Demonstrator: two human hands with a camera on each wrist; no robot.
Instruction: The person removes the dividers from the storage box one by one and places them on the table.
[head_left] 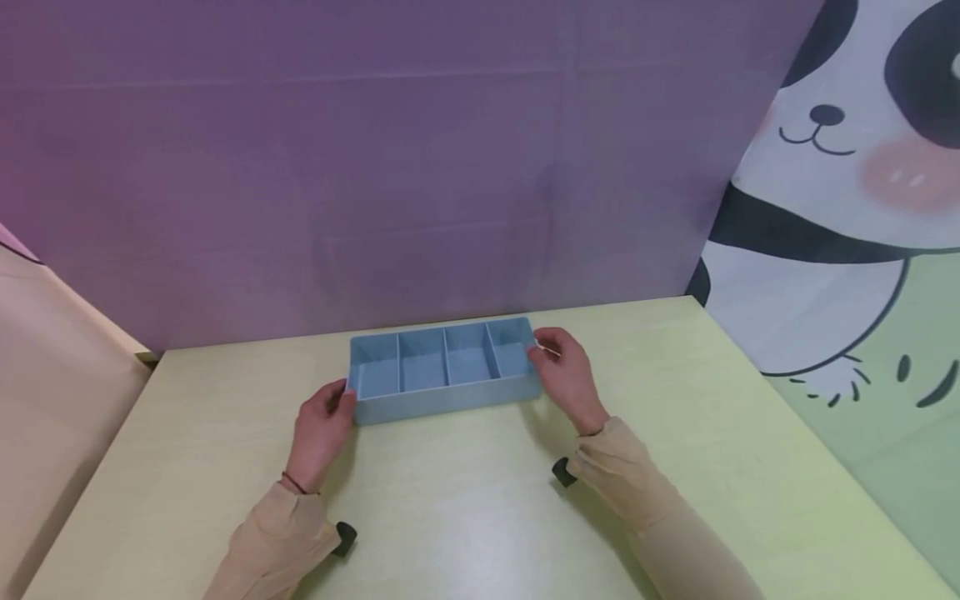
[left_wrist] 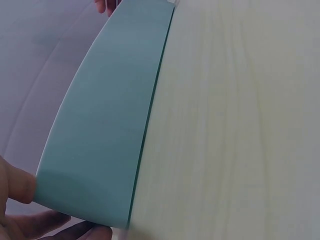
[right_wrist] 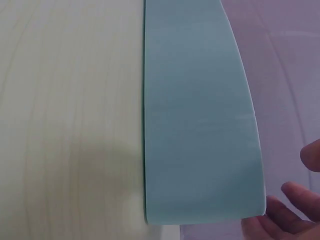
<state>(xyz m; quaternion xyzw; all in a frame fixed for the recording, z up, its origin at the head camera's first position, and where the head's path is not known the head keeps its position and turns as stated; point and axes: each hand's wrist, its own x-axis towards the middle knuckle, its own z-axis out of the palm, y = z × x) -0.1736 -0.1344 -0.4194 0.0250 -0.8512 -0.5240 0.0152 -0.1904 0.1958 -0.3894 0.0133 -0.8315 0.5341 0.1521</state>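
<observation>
A light blue divided tray (head_left: pixel 446 402) with several compartments in a row lies near the back of the table, its open side up. My left hand (head_left: pixel 318 429) grips its left end. In the left wrist view, the thumb (left_wrist: pixel 21 184) meets the rim at the corner and the fingers lie along the end wall. At the other end is my right hand (head_left: pixel 567 375). The right wrist view shows its fingers (right_wrist: pixel 282 220) at the end wall, while the thumb (right_wrist: pixel 312 156) stands apart from the rim. No contents show in the compartments.
The pale wooden table (head_left: pixel 450 517) reaches back to a purple wall covering (head_left: pixel 420 167). A panda-printed covering (head_left: pixel 810 308) runs along the right side, with a pale covering (head_left: pixel 60 400) on the left. Small black pieces (head_left: pixel 345 539) stick out at both sleeve cuffs.
</observation>
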